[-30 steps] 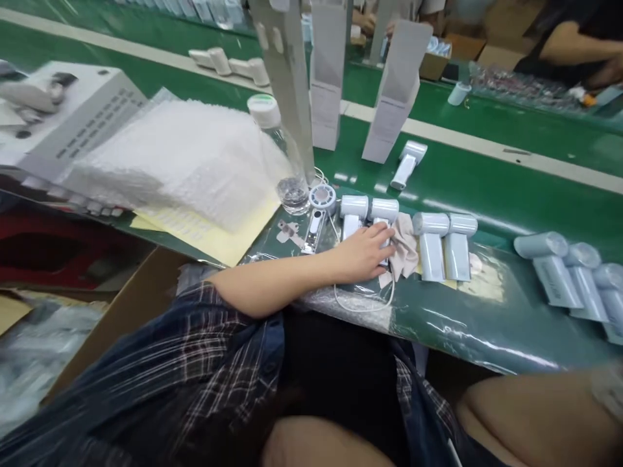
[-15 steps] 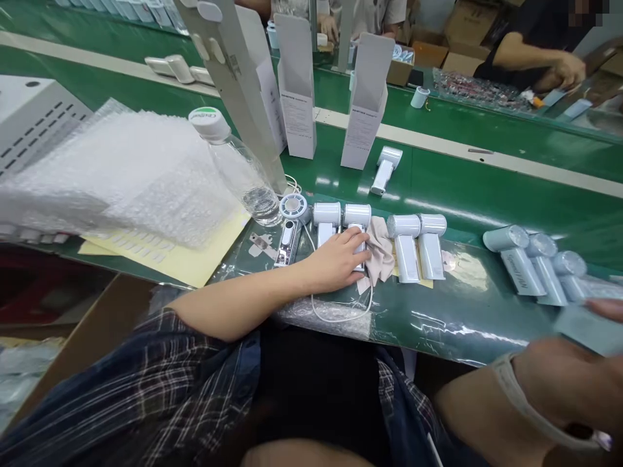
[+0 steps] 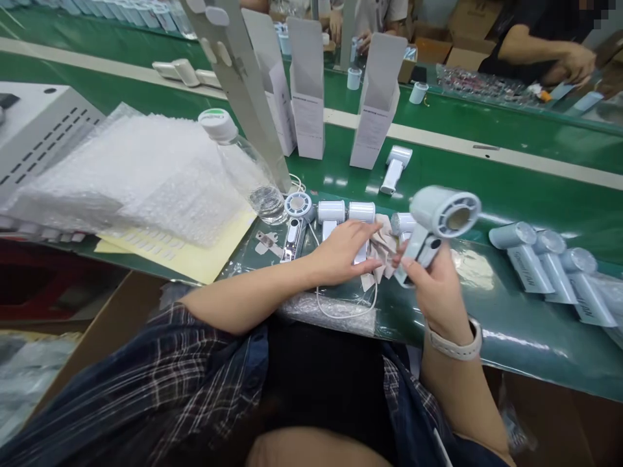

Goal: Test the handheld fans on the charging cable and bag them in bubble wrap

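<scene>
Right hand (image 3: 440, 285), right of centre in the frame: fingers clamped on the handle of a pale blue handheld fan (image 3: 433, 220), which is lifted above the green desk (image 3: 487, 327), head uppermost, its round grille turned toward the right of the frame. A pale watch strap (image 3: 455, 344) circles that wrist. Left hand (image 3: 341, 251), mid-frame: thumb and forefinger spread apart, their tips at the near side of a crumpled beige cloth (image 3: 383, 237) (firm contact or mere closeness, cannot tell). Two lying fans (image 3: 331, 211) show their heads just past the left hand, handles partly covered by it; to their left, a grille-up fan (image 3: 298, 205) with a shiny handle. White cable (image 3: 346, 317) loops below the left hand, over a strip of bubble wrap (image 3: 302, 305). Left half of frame: clear bottle (image 3: 267, 202) with a little liquid, beside a heap of bubble-wrap sheets (image 3: 141, 172) partly over a yellow sheet (image 3: 209, 259). Upper centre: tall white boxes (image 3: 309, 126), flaps up; right of them, a lone fan (image 3: 396, 170) lies on the green surface. Right edge: leaning row of fans (image 3: 530, 266), lettering on the handles. Upper right: a co-worker's hand (image 3: 577, 63) over small parts.
</scene>
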A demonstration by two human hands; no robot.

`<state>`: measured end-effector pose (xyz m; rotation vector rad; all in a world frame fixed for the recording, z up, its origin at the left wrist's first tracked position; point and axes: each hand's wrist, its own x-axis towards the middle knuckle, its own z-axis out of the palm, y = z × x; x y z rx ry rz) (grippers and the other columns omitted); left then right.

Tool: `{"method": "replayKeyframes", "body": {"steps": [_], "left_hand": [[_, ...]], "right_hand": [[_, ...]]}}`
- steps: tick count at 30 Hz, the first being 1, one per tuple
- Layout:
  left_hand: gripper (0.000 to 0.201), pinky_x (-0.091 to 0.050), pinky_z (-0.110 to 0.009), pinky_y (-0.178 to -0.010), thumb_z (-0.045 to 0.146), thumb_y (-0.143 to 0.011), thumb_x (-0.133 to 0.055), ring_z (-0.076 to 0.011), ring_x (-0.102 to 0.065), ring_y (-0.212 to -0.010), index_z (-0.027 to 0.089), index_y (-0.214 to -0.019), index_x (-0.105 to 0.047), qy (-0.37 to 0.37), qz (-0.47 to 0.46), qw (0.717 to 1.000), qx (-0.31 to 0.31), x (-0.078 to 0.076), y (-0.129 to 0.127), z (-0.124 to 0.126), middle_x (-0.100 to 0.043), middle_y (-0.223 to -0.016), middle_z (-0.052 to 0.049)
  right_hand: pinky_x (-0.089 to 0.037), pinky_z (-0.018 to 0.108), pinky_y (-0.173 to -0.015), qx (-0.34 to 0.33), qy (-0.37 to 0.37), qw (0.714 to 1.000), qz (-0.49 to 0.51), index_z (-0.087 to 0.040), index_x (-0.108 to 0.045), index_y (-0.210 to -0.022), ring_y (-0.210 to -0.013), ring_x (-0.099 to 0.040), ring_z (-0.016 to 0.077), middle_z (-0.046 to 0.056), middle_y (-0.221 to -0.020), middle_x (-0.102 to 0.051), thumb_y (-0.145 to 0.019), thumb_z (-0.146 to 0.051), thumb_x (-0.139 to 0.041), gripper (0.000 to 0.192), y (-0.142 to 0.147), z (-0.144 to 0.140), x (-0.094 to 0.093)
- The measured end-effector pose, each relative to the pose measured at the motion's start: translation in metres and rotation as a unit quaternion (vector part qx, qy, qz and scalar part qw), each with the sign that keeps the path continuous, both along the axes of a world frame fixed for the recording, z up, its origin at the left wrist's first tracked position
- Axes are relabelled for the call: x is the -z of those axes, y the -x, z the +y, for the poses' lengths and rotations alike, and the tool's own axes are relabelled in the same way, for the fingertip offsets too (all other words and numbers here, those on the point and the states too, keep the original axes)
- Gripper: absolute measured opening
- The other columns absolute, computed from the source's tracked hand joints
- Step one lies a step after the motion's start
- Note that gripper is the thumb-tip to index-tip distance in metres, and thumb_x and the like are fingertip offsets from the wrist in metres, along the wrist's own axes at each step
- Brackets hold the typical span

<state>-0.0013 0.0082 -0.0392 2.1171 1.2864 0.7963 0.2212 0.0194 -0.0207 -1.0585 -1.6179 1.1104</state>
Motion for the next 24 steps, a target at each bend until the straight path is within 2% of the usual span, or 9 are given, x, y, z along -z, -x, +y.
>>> {"method": "replayKeyframes", "body": {"steps": [1,3,5,7,11,15,18,21,24], "left_hand": [[0.087,-0.035,-0.062,-0.125,0.061,-0.097,-0.065,-0.0388,-0.048,-0.147,0.017,-0.165,-0.032,0.015,-0.1,0.995,0.0,0.001,0.0,0.001,-0.054,-0.156,-0.023],[0.106,-0.037,-0.06,-0.125,0.072,-0.09,-0.068,-0.0385,-0.049,-0.149,0.022,-0.169,-0.017,0.061,-0.284,0.957,0.012,0.002,0.0,0.001,-0.049,-0.161,-0.023],[0.111,-0.041,-0.058,-0.122,0.074,-0.086,-0.072,-0.0384,-0.052,-0.147,0.024,-0.168,-0.016,0.117,-0.391,0.913,0.011,0.0,-0.001,0.001,-0.046,-0.163,-0.023],[0.104,-0.044,-0.055,-0.119,0.07,-0.087,-0.074,-0.0377,-0.054,-0.144,0.023,-0.165,-0.023,0.155,-0.414,0.897,-0.002,-0.003,-0.002,0.0,-0.046,-0.162,-0.022],[0.098,-0.049,-0.05,-0.112,0.067,-0.086,-0.076,-0.0346,-0.058,-0.135,0.02,-0.158,-0.029,0.177,-0.421,0.89,-0.014,-0.009,-0.001,-0.002,-0.052,-0.152,-0.021],[0.09,-0.054,-0.044,-0.098,0.063,-0.081,-0.082,-0.0292,-0.064,-0.119,0.019,-0.146,-0.038,0.189,-0.448,0.874,-0.018,-0.011,-0.002,-0.002,-0.061,-0.132,-0.016],[0.081,-0.054,-0.039,-0.093,0.057,-0.077,-0.089,-0.0237,-0.065,-0.108,0.019,-0.133,-0.045,0.185,-0.47,0.862,-0.032,-0.013,-0.003,-0.001,-0.063,-0.118,-0.011],[0.08,-0.053,-0.03,-0.069,0.06,-0.078,-0.088,-0.0156,-0.063,-0.084,0.023,-0.134,-0.043,0.222,-0.487,0.845,-0.025,-0.016,-0.003,-0.001,-0.063,-0.11,-0.006],[0.079,-0.042,-0.022,-0.051,0.065,-0.081,-0.084,-0.0095,-0.056,-0.066,0.026,-0.134,-0.04,0.253,-0.484,0.838,-0.006,-0.018,-0.003,-0.003,-0.061,-0.105,-0.004]], "right_hand": [[-0.065,0.045,-0.09,-0.038,0.039,0.998,0.02,-0.026,-0.055,-0.123,-0.101,-0.075,0.0251,0.007,-0.112,-0.072,-0.094,-0.04,-0.07,0.036,0.009,-0.005,0.004],[-0.064,0.049,-0.099,-0.096,0.104,0.989,0.041,-0.027,-0.053,-0.128,-0.111,-0.074,0.0276,0.009,-0.123,-0.071,-0.092,-0.042,-0.073,0.044,0.025,-0.013,0.009],[-0.063,0.053,-0.102,-0.125,0.14,0.982,0.021,-0.027,-0.051,-0.134,-0.116,-0.073,0.0314,0.013,-0.131,-0.069,-0.087,-0.046,-0.08,0.058,0.036,-0.021,0.011],[-0.062,0.058,-0.101,-0.122,0.156,0.98,-0.008,-0.027,-0.051,-0.136,-0.115,-0.073,0.035,0.015,-0.134,-0.067,-0.082,-0.051,-0.085,0.069,0.041,-0.026,0.013],[-0.061,0.064,-0.102,-0.102,0.142,0.984,-0.045,-0.026,-0.054,-0.135,-0.113,-0.073,0.0376,0.016,-0.13,-0.068,-0.078,-0.057,-0.087,0.073,0.043,-0.03,0.015],[-0.062,0.059,-0.102,-0.104,0.116,0.987,-0.044,-0.026,-0.055,-0.136,-0.12,-0.071,0.0371,0.015,-0.134,-0.068,-0.081,-0.054,-0.088,0.07,0.043,-0.027,0.019],[-0.061,0.055,-0.106,-0.122,0.102,0.987,-0.001,-0.026,-0.055,-0.138,-0.129,-0.067,0.0351,0.014,-0.138,-0.067,-0.09,-0.054,-0.079,0.061,0.044,-0.024,0.021],[-0.058,0.055,-0.112,-0.158,0.11,0.979,0.066,-0.028,-0.053,-0.142,-0.135,-0.065,0.0328,0.012,-0.147,-0.063,-0.101,-0.055,-0.064,0.05,0.043,-0.019,0.023],[-0.063,0.054,-0.103,-0.153,0.119,0.978,0.081,-0.028,-0.054,-0.137,-0.13,-0.068,0.0341,0.012,-0.147,-0.064,-0.1,-0.056,-0.066,0.048,0.041,-0.016,0.024]]}}
